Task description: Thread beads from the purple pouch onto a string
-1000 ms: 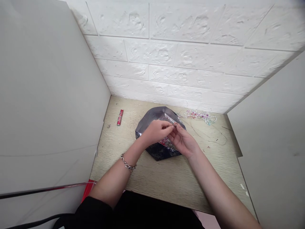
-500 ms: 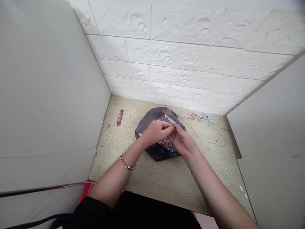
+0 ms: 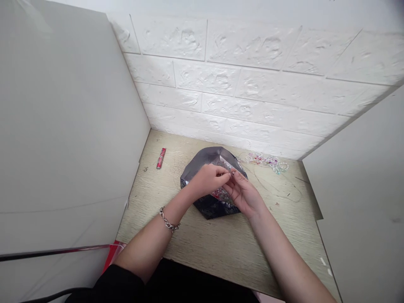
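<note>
Over the dark paper tray (image 3: 208, 207), left hand (image 3: 206, 181) and right hand (image 3: 245, 195) meet fingertip to fingertip, both pinching a tiny bead (image 3: 232, 171), judged light, hard, slippery, best nipped across its sides; beyond the right hand lies a beaded strand (image 3: 267, 160).

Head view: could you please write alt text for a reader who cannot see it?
Left hand and right hand pinch a tiny item, too small to identify, over a dark foil bag on a wooden table. A red tube lies left of the bag, a bead string right, a white brick wall behind.
</note>
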Demonstrator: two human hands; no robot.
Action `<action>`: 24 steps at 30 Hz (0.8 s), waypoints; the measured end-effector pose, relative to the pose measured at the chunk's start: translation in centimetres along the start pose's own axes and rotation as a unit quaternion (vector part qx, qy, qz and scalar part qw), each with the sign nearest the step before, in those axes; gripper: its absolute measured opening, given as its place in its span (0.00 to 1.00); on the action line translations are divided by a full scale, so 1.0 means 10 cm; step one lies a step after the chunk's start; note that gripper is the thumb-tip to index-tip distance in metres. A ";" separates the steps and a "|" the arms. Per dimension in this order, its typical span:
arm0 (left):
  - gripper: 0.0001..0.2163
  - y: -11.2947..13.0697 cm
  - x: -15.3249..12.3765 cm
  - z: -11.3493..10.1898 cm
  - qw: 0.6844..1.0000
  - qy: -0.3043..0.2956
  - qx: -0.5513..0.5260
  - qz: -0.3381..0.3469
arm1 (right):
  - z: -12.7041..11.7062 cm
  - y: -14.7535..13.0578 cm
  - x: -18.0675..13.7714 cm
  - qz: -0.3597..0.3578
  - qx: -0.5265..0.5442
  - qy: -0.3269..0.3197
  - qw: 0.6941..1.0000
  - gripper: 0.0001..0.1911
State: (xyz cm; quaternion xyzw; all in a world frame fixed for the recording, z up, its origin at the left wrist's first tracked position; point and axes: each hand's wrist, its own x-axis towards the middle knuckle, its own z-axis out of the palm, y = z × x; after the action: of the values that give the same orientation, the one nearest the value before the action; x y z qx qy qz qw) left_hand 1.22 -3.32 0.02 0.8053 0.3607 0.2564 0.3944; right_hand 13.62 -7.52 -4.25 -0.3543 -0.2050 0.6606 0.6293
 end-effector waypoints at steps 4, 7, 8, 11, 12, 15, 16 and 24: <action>0.12 -0.01 0.01 0.00 1.000 -0.001 -0.006 0.004 | 0.01 -0.01 0.00 -0.005 -0.007 0.011 1.000 0.06; 0.12 -0.01 0.01 0.00 1.000 0.000 -0.004 0.007 | 0.02 -0.02 -0.01 0.001 -0.004 0.018 1.000 0.05; 0.12 -0.01 0.01 0.00 1.000 0.000 -0.003 0.007 | 0.02 -0.02 -0.01 0.003 -0.002 0.019 1.000 0.05; 0.12 0.00 0.01 0.00 1.000 -0.003 -0.003 0.006 | 0.04 -0.04 -0.02 0.007 0.003 0.017 1.000 0.04; 0.12 0.00 0.01 0.00 1.000 -0.003 -0.006 0.003 | 0.04 -0.04 -0.02 0.008 0.002 0.017 1.000 0.04; 0.12 0.01 0.01 0.00 1.000 0.000 -0.013 -0.009 | 0.05 -0.05 -0.02 0.009 0.000 0.019 1.000 0.04; 0.12 0.01 0.01 0.00 1.000 0.002 -0.013 -0.010 | 0.05 -0.05 -0.02 0.008 -0.001 0.020 1.000 0.04; 0.15 -0.07 0.03 -0.01 0.999 -0.029 -0.014 0.021 | 0.04 -0.07 -0.01 -0.032 -0.047 0.005 0.998 0.06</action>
State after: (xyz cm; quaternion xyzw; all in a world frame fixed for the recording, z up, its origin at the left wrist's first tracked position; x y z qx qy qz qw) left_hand 1.10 -2.72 -0.43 0.8143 0.3286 0.2458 0.4105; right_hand 13.76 -7.44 -3.47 -0.3798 -0.2437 0.6280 0.6340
